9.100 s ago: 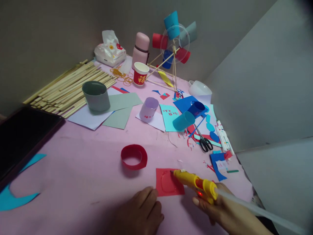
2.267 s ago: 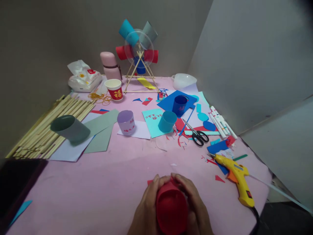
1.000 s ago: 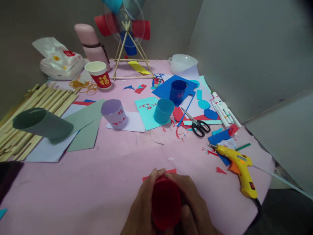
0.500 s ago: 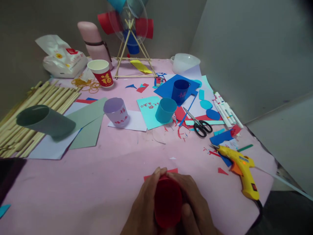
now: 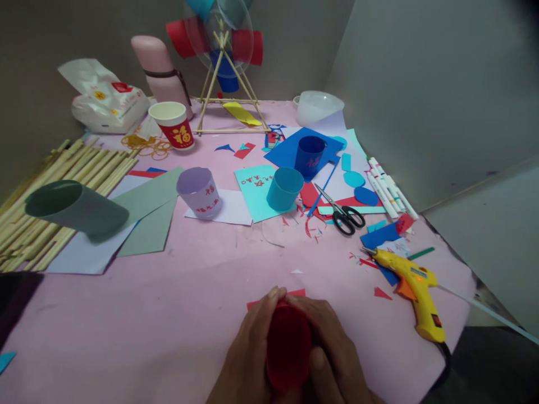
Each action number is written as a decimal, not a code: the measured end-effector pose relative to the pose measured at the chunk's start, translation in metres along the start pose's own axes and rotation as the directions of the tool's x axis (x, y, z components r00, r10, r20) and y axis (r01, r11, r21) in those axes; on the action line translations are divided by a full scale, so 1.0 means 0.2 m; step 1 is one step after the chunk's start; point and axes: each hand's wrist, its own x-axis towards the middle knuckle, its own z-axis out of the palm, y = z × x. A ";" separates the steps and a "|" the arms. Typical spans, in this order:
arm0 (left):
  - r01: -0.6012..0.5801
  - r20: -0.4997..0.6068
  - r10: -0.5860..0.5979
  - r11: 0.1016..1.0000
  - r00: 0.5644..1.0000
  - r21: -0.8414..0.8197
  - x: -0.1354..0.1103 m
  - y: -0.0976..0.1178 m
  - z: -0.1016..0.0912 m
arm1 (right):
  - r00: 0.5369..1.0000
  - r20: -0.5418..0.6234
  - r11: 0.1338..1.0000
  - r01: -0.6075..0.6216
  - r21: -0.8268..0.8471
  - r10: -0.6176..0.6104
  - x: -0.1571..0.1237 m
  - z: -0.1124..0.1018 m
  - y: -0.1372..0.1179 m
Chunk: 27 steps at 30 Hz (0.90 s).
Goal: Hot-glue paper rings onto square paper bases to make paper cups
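Observation:
A red paper cup ring stands on a red paper square at the near edge of the pink table. My left hand wraps its left side, fingers curled over the far rim. My right hand wraps its right side, thumb along the front. Both hands press the cup down onto the square, most of which they hide. A yellow glue gun lies to the right of my right hand, apart from it.
Scissors, white markers and paper scraps lie at the right. Teal, blue, lilac and grey paper cups sit mid-table. Wooden sticks at left. Paper-cup wheel, pink flask, printed cup at back.
Earlier my right hand ran the glue gun over the red square. Since then the gun was laid down at the right and both hands closed on the red cup; lately they barely move.

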 end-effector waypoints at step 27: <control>0.057 0.135 -0.056 0.998 0.989 0.003 -0.03 -0.05 0.01 | 0.997 -0.010 0.996 -0.073 -0.042 0.073 -0.01 -0.01 0.00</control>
